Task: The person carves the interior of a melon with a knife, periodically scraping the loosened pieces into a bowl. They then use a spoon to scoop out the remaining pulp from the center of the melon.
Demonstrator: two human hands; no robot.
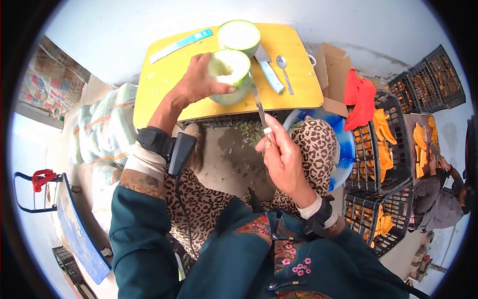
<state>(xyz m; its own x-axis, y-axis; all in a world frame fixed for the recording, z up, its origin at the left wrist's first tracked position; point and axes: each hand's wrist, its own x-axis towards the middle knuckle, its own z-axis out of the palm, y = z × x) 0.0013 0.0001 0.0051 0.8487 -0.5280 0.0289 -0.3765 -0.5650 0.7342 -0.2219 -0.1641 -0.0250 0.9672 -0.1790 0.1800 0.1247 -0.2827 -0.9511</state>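
L hand [196, 82] wraps the hollowed melon [229, 92] from its L, thumb across near side, nr bench [167, 87] front edge, mid. R hand [285, 162], fingers curled, pinches knife [259, 103] by white handle, blade up at melon's R side. Blue-white strip [181, 45], back L corner: print illegible.

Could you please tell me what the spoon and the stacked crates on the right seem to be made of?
The spoon looks like polished metal, probably steel, given its silvery shine. The crates seem to be matte black plastic, judging by their uniform colour and moulded-looking slotted walls.
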